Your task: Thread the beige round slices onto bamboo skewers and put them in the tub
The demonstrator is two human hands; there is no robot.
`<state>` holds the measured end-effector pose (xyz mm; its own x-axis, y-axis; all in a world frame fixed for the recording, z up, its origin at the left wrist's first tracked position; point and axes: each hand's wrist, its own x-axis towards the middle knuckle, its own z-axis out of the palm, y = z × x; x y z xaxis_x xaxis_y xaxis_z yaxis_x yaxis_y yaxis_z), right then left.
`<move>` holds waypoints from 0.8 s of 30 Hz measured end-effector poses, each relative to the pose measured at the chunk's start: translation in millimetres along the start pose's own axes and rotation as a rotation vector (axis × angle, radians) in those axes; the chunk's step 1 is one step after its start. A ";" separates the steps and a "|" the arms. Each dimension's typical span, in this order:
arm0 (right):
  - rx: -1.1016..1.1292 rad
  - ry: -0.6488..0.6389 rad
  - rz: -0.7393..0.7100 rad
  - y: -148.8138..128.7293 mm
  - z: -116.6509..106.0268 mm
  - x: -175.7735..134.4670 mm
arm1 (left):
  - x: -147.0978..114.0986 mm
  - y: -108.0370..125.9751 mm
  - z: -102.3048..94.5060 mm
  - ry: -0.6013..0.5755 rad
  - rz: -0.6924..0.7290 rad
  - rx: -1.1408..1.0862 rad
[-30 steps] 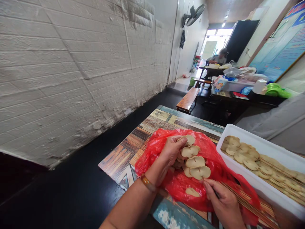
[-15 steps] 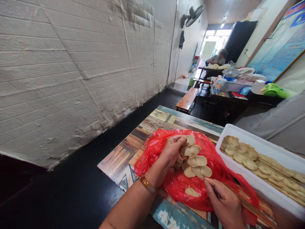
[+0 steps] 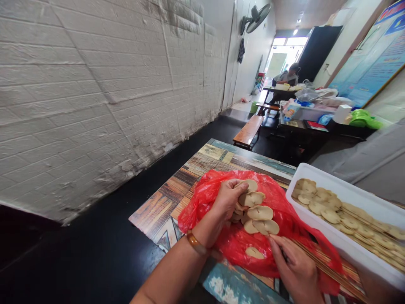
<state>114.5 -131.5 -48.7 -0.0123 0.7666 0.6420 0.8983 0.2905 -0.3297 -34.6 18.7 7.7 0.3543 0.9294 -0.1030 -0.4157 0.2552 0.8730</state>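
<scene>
Running along the left: white brick-patterned wall. Blue poster at right, writing too small to read. Wood-patterned table bears red bag. Left hand pinches topmost of several pale slices over bag; right hand closed on thin stick.

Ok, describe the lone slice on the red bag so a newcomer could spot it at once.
Start at the wood-patterned table and find the red plastic bag spread on it. Near the bag's closest edge, just left of the right hand, lies one pale slice. Unlike the overlapping slices beyond it, it lies by itself.
</scene>
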 end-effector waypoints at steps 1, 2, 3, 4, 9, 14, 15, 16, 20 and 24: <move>0.001 -0.001 0.005 -0.5 0.2 0.0 | -0.2 -0.3 0.5 -0.007 0.002 0.003; 0.003 -0.001 0.014 -1.0 0.3 0.0 | -0.4 -0.8 0.8 -0.012 -0.001 0.001; 0.007 -0.001 0.025 -1.5 0.4 0.0 | -0.3 -1.3 1.0 -0.015 -0.008 -0.006; 0.013 -0.001 0.042 -1.8 0.4 -0.1 | -0.3 -1.8 1.0 -0.016 -0.016 -0.016; 0.095 -0.053 0.191 -2.2 -2.9 0.2 | -0.4 2.0 0.3 -0.052 -0.029 -0.086; 0.181 -0.107 0.405 -2.3 -8.7 3.6 | -3.7 10.7 1.5 -0.135 -0.119 -0.183; 0.189 -0.111 0.430 -2.0 -8.8 4.0 | -4.5 10.7 1.9 -0.161 -0.139 -0.178; 0.195 -0.116 0.448 -1.5 -8.4 4.3 | -5.3 10.0 2.3 -0.190 -0.149 -0.166; 0.218 -0.114 0.456 -0.8 -4.9 4.0 | -6.6 4.3 3.9 -0.226 -0.148 -0.118; 0.293 -0.154 0.454 -5.0 -4.0 4.7 | -5.5 2.9 4.5 -0.129 -0.090 -0.170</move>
<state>111.7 -131.6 -41.3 0.2633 0.9202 0.2896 0.6690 0.0421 -0.7421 -33.9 13.1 13.0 0.4959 0.8619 -0.1055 -0.5090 0.3869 0.7689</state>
